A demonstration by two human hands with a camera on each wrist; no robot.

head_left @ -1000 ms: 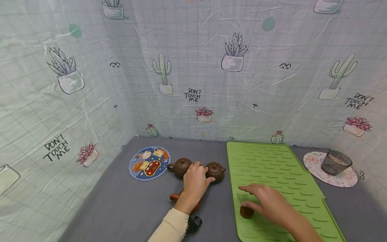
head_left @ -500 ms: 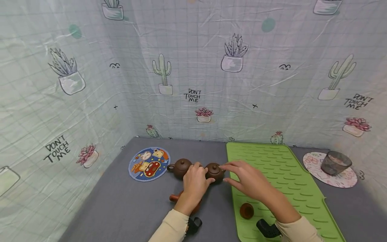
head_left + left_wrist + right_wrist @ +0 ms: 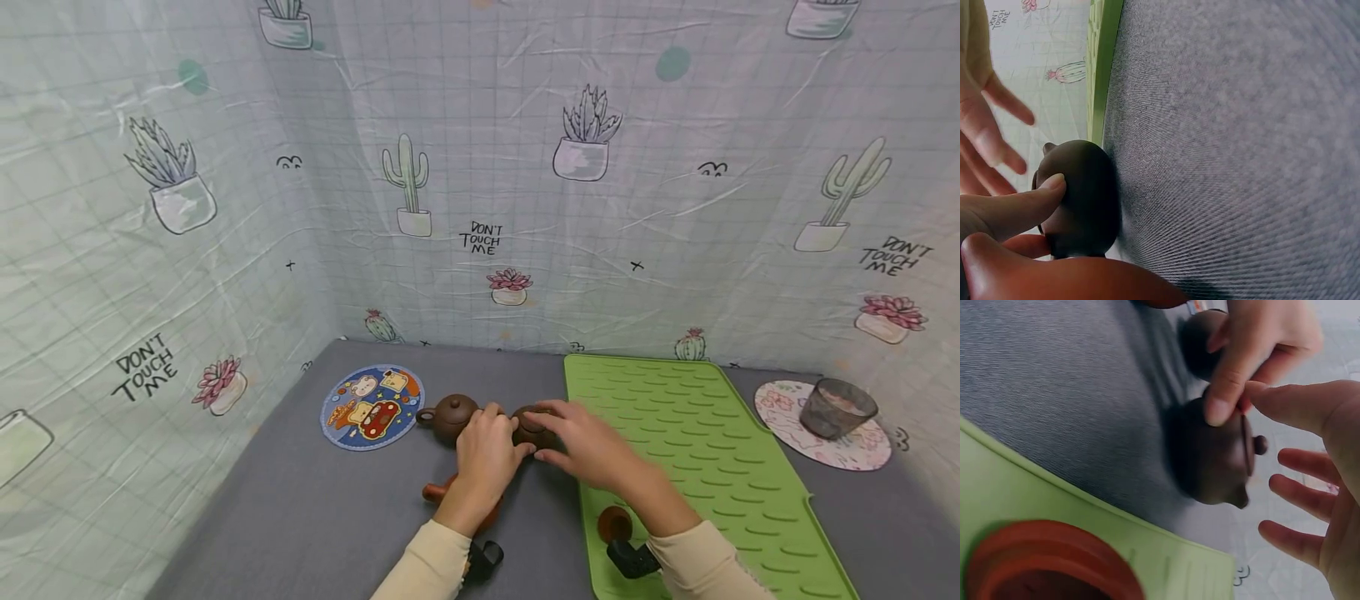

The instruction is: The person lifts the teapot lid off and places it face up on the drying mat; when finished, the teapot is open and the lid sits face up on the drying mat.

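At the lower middle of the head view, the left hand (image 3: 487, 448) pinches a dark brown teapot (image 3: 1213, 459), with the thumb (image 3: 1038, 203) pressed on the body near the handle side; whether a finger passes through the handle cannot be told. The right hand (image 3: 595, 447) is over the pot's right side, its fingers spread apart and clamped on nothing; in the right wrist view they stand clear of the lid knob (image 3: 1260, 445).

The likeliest mishap is a poor pinch on that small knob: the lid (image 3: 1248, 447) could slip and chip if only one fingertip catches it. A sideways nudge from the right hand might also swivel the pot, since the left pinch holds one side only, and the spout (image 3: 1239, 497) could get bumped.

The neighbours add risk. A second dark teapot (image 3: 452, 419) sits just left of the left hand, so a jerk that way could make the pots knock together. A reddish clay pot (image 3: 1085, 281) lies under the left forearm. Lower right of centre, the black wrist camera (image 3: 632, 558) appears near a reddish-brown cup (image 3: 615, 522) on the green mat (image 3: 720, 475); a dropped wrist could tip it.
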